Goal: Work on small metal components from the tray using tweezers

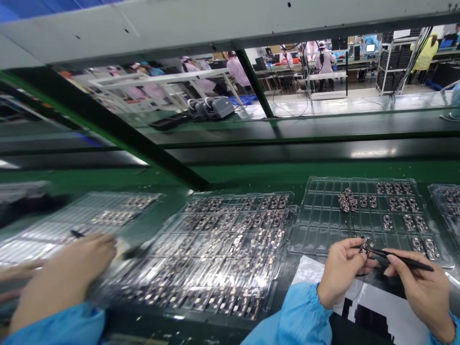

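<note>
My left hand (pixel 343 268) pinches a small circuit board (pixel 365 244) between thumb and fingers, just in front of a clear compartment tray (pixel 312 230). Black tweezers (pixel 413 262) are gripped in my right hand (pixel 422 282), their tips at the board. Thin dark wire seems to run by my left fingers; where it ends I cannot make out. In the tray, small boards sit in separate compartments at the right, and a heap of boards (pixel 347 200) lies near the middle. Below my hands is a white sheet (pixel 383 306) with black shapes, beside a whitish plastic bag (pixel 309 270).
Stacked clear trays (pixel 230 249) full of boards lie left of my hands. Further left, a co-worker's blurred hand (pixel 79 261) with a dark tool is over another tray (pixel 93 206). A green slanted post (pixel 154 153) and white overhead beam (pixel 215 24) cross the view.
</note>
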The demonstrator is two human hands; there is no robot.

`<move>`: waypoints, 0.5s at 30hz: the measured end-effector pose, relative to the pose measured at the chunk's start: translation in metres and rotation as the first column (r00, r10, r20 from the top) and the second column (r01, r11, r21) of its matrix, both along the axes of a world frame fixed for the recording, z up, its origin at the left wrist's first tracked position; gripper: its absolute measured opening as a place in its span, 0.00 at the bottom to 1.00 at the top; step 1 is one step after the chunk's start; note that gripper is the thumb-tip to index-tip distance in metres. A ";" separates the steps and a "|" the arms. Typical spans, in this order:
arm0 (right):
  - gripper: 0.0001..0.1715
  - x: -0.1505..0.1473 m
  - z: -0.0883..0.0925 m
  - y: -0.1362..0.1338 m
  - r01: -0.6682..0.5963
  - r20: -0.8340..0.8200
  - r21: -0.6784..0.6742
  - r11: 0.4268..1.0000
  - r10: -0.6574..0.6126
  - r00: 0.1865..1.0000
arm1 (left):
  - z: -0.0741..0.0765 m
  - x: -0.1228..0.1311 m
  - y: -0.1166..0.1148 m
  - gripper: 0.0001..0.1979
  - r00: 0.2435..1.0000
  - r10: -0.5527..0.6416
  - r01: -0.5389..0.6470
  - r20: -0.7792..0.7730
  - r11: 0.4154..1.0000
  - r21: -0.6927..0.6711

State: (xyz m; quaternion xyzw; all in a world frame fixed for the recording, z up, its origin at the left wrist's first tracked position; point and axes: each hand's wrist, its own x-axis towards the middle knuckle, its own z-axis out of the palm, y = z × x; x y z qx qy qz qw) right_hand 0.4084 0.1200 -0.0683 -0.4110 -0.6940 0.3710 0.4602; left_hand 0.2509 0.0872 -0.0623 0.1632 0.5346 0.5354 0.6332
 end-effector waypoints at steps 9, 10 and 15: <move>0.09 -0.002 0.002 -0.004 -0.010 -0.044 -0.106 0.994 0.006 0.999 | 0.000 0.000 -0.002 0.20 1.000 0.008 -0.008 0.008 1.000 0.003; 0.09 -0.002 0.000 -0.003 -0.019 -0.032 -0.088 0.996 0.016 0.999 | 0.000 0.000 -0.002 0.19 1.000 0.006 -0.006 0.012 1.000 0.008; 0.08 0.001 0.001 0.000 0.051 -0.020 0.010 0.999 -0.051 0.998 | 0.001 0.000 -0.002 0.19 0.999 0.012 -0.013 0.034 1.000 0.017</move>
